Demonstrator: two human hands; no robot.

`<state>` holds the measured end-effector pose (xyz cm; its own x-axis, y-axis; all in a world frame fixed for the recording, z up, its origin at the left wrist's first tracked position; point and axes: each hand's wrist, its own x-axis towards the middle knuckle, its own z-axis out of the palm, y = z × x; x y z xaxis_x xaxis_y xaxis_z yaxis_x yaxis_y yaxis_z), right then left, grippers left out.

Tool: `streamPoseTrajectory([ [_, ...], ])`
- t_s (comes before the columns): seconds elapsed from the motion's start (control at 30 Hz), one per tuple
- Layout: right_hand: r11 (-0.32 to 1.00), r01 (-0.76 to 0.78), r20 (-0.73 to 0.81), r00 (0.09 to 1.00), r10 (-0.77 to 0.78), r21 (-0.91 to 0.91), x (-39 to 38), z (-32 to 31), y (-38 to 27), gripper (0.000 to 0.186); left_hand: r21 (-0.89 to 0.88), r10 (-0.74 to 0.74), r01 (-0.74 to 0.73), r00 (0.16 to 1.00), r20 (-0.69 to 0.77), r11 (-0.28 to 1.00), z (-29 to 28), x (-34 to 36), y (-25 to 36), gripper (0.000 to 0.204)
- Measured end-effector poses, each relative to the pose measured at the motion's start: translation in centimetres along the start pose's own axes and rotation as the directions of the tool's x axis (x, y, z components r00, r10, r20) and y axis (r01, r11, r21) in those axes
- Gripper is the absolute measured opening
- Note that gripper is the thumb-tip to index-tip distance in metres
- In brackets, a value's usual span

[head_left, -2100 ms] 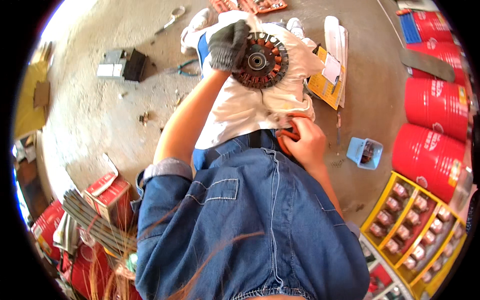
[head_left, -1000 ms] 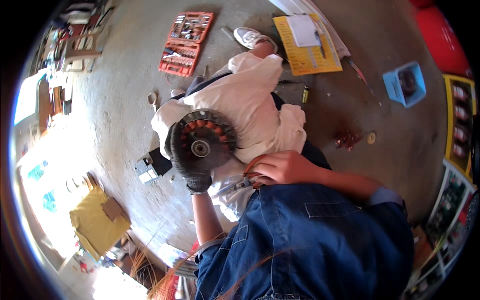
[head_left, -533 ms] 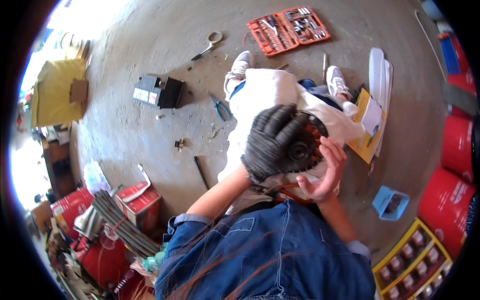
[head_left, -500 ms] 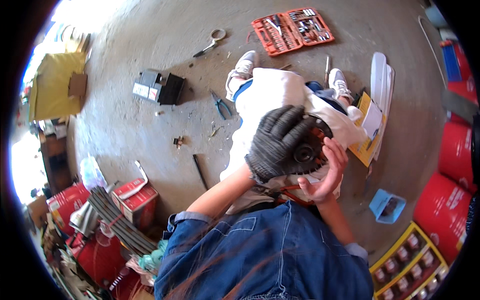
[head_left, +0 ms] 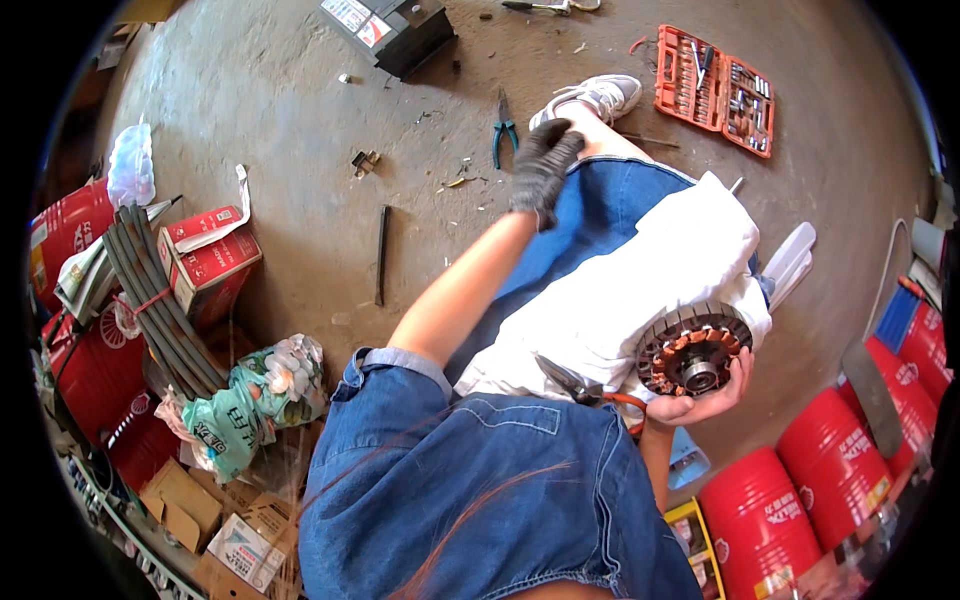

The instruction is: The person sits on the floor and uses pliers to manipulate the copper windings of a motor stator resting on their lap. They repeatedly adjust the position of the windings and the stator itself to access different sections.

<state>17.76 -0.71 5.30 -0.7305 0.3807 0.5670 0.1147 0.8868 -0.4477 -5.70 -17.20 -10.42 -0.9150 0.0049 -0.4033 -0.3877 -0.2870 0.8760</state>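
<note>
My right hand (head_left: 712, 398), bare, holds a motor stator (head_left: 690, 352) from below and from its right side. The stator is round, with dark metal teeth, copper windings and a hub in the middle. It is over the white cloth (head_left: 610, 290) on my lap. My left hand (head_left: 546, 170), in a dark grey knit glove, is at my bare shin above the shoe. Its fingers are curled against the leg, and what they hold, if anything, is hidden. A cutting tool with orange handles (head_left: 585, 388) lies in my lap, partly under the stator hand.
Blue-handled pliers (head_left: 503, 130), a dark rod (head_left: 382, 255) and a small metal part (head_left: 366, 161) lie on the floor. Ahead are a car battery (head_left: 400, 35) and an orange socket set case (head_left: 715, 92). Red drums (head_left: 765, 515) stand at right; boxes and a cable bundle (head_left: 160, 300) at left.
My left hand has left the stator and reached forward to my shin. My right hand now grips the stator, lower and further right. The view has swung left.
</note>
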Motion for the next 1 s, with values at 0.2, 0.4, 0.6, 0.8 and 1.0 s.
streamPoseTrajectory([
  [0.2, 1.0, -0.022, -0.007, 1.0, 0.021, -0.015, 0.1, 0.3, 0.3, 0.079, 0.902, -0.054, 0.347, 0.937, -0.345, 0.256, -9.2, 8.1, -13.9, 0.073],
  [0.4, 0.992, -0.024, 0.046, 0.998, 0.03, -0.124, 0.2, -0.3, -0.4, 0.081, 0.89, -0.028, 0.445, 0.895, -0.444, 0.096, -8.5, 10.1, -16.5, 0.055],
  [0.6, 0.997, 0.019, 0.021, 1.0, -0.018, -0.071, -0.3, -0.8, 0.7, 0.08, 0.921, -0.105, 0.381, 0.922, -0.372, 0.081, -8.3, 10.2, -13.7, 0.061],
  [0.8, 0.999, -0.041, 0.014, 0.999, 0.04, 0.01, 0.1, -0.7, 0.4, 0.077, 0.505, -0.37, 0.36, 0.925, -0.086, 0.785, -13.8, 10.4, -11.0, 0.039],
  [1.0, 0.999, -0.01, -0.149, 0.989, 0.003, -0.046, -0.4, -2.4, -1.7, 0.04, 0.361, -0.048, -0.014, 0.986, 0.161, 0.932, -12.7, -1.3, 0.1, 0.026],
])
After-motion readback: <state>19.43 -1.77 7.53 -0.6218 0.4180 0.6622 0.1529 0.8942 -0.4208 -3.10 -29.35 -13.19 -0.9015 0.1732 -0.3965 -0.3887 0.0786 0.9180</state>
